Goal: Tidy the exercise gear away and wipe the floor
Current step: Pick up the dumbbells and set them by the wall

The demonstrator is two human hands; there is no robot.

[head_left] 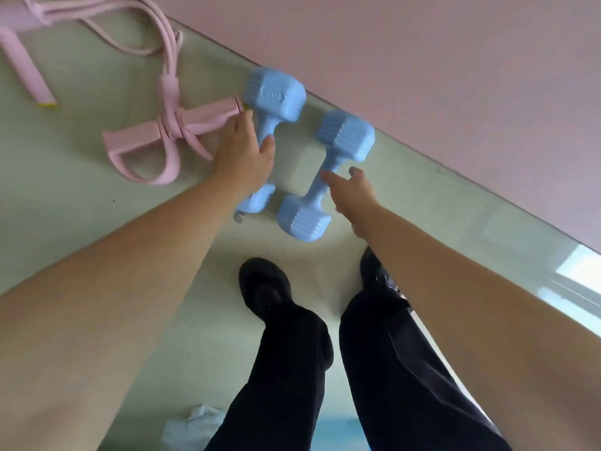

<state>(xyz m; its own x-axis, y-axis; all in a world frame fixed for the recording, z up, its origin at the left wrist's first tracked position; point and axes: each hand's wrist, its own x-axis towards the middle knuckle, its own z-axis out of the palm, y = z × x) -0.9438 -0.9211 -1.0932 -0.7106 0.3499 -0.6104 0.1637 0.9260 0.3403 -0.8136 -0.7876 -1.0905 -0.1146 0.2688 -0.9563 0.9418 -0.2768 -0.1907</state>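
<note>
Two light-blue dumbbells lie side by side on the pale floor (81, 190) at twelve o'clock from the person's shoes, beside the pink mat (455, 76). Left hand (244, 154) is spread over the left dumbbell (273, 102), thumb on its handle, not yet closed. Right hand (353, 193) reaches, fingers apart, for the right dumbbell (325, 177). The pink pedal resistance band (169, 131) lies at ten o'clock; a crumpled cloth (192, 428) lies behind the shoes, likely for wiping.

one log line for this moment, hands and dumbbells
left hand: open, on left dumbbell | right hand: open, reaching right dumbbell | both on floor
</note>
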